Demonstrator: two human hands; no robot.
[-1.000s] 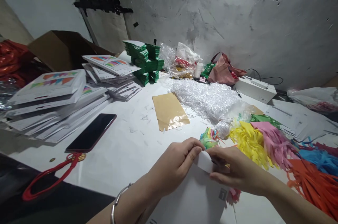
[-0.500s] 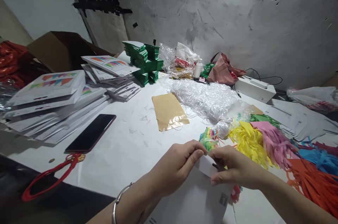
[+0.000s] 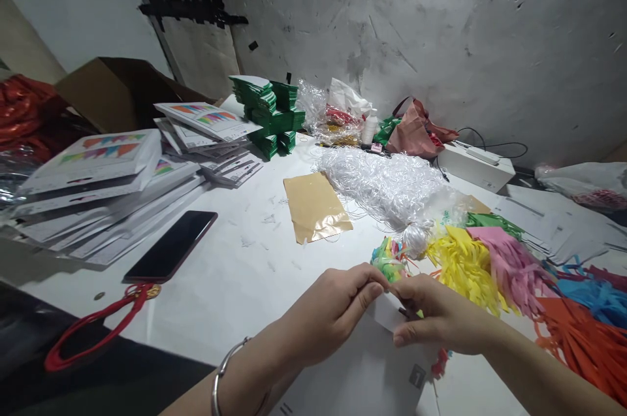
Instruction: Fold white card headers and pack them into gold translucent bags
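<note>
A white card packet [image 3: 362, 370], printed with a small dark square marked 1, stands tilted in front of me at the table's near edge. My left hand [image 3: 337, 308] is closed on its upper edge, thumb and fingers pinched at the top flap. My right hand [image 3: 435, 315] holds the flap's right side, its fingers curled round the edge by a dark slot and the thumb on the near face. The two hands' fingertips meet at the top. Just beyond them lies a small bundle of multicoloured strips [image 3: 388, 259].
Stacked printed packets [image 3: 102, 158] and a phone [image 3: 171, 246] with a red cord lie left. Green card bundles [image 3: 272, 119] stand behind. A brown sheet [image 3: 316, 207] and a heap of clear string [image 3: 386, 187] occupy the middle. Yellow [image 3: 465, 266], pink [image 3: 509, 259] and orange tassels [image 3: 582, 344] lie right.
Both hands stay at the packet's top edge, with only a slight shift of the right fingers along the flap. The whole view has drifted a little.
</note>
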